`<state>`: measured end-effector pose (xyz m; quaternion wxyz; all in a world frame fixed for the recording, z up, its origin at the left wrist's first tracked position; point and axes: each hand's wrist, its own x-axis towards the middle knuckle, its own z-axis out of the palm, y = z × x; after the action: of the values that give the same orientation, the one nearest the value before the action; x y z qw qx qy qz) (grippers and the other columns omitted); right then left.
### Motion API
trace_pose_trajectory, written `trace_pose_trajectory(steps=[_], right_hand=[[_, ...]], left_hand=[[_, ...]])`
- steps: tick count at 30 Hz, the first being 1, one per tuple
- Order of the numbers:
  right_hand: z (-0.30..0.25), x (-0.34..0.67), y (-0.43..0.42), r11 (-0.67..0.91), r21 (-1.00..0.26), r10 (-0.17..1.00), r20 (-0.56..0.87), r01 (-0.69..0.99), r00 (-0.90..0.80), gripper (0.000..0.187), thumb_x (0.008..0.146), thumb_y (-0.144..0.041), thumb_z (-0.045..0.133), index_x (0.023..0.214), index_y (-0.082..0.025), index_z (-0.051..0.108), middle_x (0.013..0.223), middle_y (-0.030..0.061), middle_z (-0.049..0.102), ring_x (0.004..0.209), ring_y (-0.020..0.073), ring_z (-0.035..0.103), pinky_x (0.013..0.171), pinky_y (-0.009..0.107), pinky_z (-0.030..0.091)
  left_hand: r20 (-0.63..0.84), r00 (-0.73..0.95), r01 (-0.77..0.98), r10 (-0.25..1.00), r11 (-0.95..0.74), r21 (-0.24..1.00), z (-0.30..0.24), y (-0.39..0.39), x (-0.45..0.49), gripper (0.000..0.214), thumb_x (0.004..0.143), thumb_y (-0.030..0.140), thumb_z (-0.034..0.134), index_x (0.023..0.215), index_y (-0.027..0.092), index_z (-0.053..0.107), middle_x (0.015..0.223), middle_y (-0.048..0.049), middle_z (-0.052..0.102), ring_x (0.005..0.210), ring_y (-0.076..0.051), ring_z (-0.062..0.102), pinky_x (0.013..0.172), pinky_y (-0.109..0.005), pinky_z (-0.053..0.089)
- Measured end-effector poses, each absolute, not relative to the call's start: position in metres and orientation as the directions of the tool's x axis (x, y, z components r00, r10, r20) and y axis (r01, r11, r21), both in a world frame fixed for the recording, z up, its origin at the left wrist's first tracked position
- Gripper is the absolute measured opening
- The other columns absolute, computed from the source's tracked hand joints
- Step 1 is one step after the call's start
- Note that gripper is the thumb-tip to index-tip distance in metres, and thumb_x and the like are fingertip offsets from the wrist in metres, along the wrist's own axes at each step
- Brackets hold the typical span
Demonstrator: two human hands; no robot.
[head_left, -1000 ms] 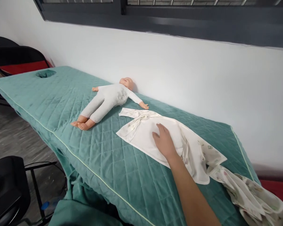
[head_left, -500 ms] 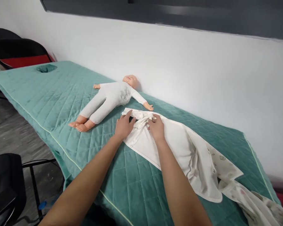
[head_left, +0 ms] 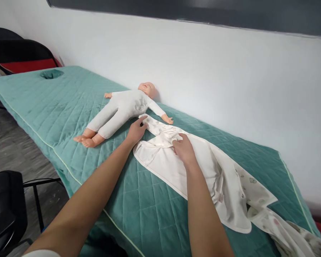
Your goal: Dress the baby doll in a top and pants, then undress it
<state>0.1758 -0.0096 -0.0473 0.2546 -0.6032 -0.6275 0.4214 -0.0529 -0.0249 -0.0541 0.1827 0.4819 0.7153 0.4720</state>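
A white baby top with a small print lies spread open on the green quilted cover, partly creased. My left hand pinches the end of its printed sleeve, beside the doll's hip. On the bunched cloth near the base of that sleeve, my right hand is closed with fingers curled, gripping the fabric. A baby doll in a white bodysuit lies on its back just beyond, arms spread and feet toward the left front.
The green quilted cover drapes over a bed against a white wall. Another printed cloth lies at the lower right. A round hole shows at the far left end. Black chairs stand to the left.
My left hand has moved left and away from me with the sleeve end, and the sleeve now lies straighter. My right hand has shifted slightly right. The doll stays put.
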Motion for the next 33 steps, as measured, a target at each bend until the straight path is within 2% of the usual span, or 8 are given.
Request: trace_pose_trajectory(steps=[4,8,16,20,24,28,30,33], right_hand=[[-0.047,0.187,-0.008,-0.070,-0.770,0.971,-0.199,0.634,-0.134,0.062,0.079,-0.028,0.058,0.140,-0.021,0.048,0.075,0.0014,0.071,0.066,0.0204,0.066,0.064,0.029,0.050],[-0.043,0.195,-0.010,-0.015,-0.714,0.964,-0.195,0.700,-0.178,0.062,0.079,-0.029,0.061,0.139,-0.021,0.049,0.083,0.0036,0.074,0.072,0.0210,0.068,0.070,0.030,0.050],[-0.027,0.210,-0.011,0.026,-0.698,0.968,-0.160,0.716,-0.192,0.062,0.077,-0.026,0.058,0.138,-0.019,0.052,0.083,0.0033,0.074,0.080,0.0219,0.069,0.076,0.031,0.050],[-0.020,0.220,-0.010,0.024,-0.682,0.978,-0.135,0.731,-0.158,0.061,0.078,-0.027,0.056,0.138,-0.021,0.052,0.085,0.0036,0.074,0.083,0.0233,0.069,0.078,0.034,0.051],[-0.019,0.228,-0.010,-0.014,-0.705,0.969,-0.184,0.709,-0.164,0.065,0.077,-0.027,0.055,0.141,-0.015,0.051,0.081,0.0053,0.073,0.080,0.0252,0.069,0.077,0.036,0.051],[-0.020,0.225,-0.010,-0.018,-0.779,0.937,-0.231,0.626,-0.262,0.059,0.076,-0.022,0.054,0.134,-0.013,0.057,0.069,0.0017,0.069,0.071,0.0213,0.067,0.072,0.032,0.051],[-0.021,0.216,-0.009,0.035,-0.861,0.951,-0.128,0.508,-0.282,0.055,0.079,-0.024,0.052,0.133,-0.016,0.057,0.078,0.0025,0.071,0.077,0.0198,0.068,0.075,0.031,0.052],[-0.025,0.191,-0.009,0.248,-0.938,0.938,0.171,0.241,-0.300,0.056,0.086,-0.030,0.051,0.141,-0.019,0.050,0.122,0.0087,0.070,0.115,0.0197,0.064,0.094,0.032,0.050]], left_hand=[[0.280,-0.483,0.540,0.830,0.030,0.841,-0.058,-0.056,-0.045,0.038,0.090,0.026,0.055,0.126,0.020,0.066,0.118,-0.0074,0.071,0.110,-0.024,0.066,0.103,-0.037,0.050],[0.349,-0.283,0.663,0.893,-0.081,0.745,-0.066,-0.110,-0.033,0.032,0.093,0.038,0.057,0.121,0.023,0.064,0.120,-0.0068,0.069,0.110,-0.024,0.064,0.097,-0.039,0.051],[0.601,0.284,0.908,0.747,-0.411,0.082,-0.065,-0.167,-0.002,0.022,0.098,0.017,0.049,0.113,0.021,0.065,0.099,-0.0075,0.070,0.085,-0.019,0.061,0.074,-0.036,0.045],[0.641,0.417,0.853,0.645,-0.522,-0.030,-0.058,-0.174,0.015,0.022,0.098,0.012,0.049,0.110,0.022,0.064,0.096,-0.0055,0.070,0.084,-0.017,0.061,0.075,-0.034,0.045],[0.624,0.396,0.844,0.674,-0.535,0.044,-0.059,-0.175,0.024,0.021,0.099,0.014,0.049,0.112,0.021,0.063,0.097,-0.0052,0.071,0.084,-0.018,0.064,0.073,-0.033,0.046],[0.588,0.136,0.813,0.797,-0.429,0.393,-0.064,-0.171,0.023,0.020,0.101,0.023,0.047,0.114,0.024,0.062,0.095,-0.0036,0.070,0.082,-0.016,0.066,0.072,-0.030,0.050],[0.559,-0.097,0.748,0.823,-0.310,0.587,-0.066,-0.167,0.018,0.017,0.101,0.027,0.048,0.110,0.025,0.062,0.092,-0.0025,0.068,0.080,-0.016,0.064,0.071,-0.029,0.051],[0.521,-0.519,0.623,0.678,-0.117,0.773,-0.067,-0.161,0.010,0.015,0.100,0.031,0.049,0.111,0.025,0.059,0.104,-0.0051,0.065,0.094,-0.019,0.063,0.080,-0.032,0.053]])
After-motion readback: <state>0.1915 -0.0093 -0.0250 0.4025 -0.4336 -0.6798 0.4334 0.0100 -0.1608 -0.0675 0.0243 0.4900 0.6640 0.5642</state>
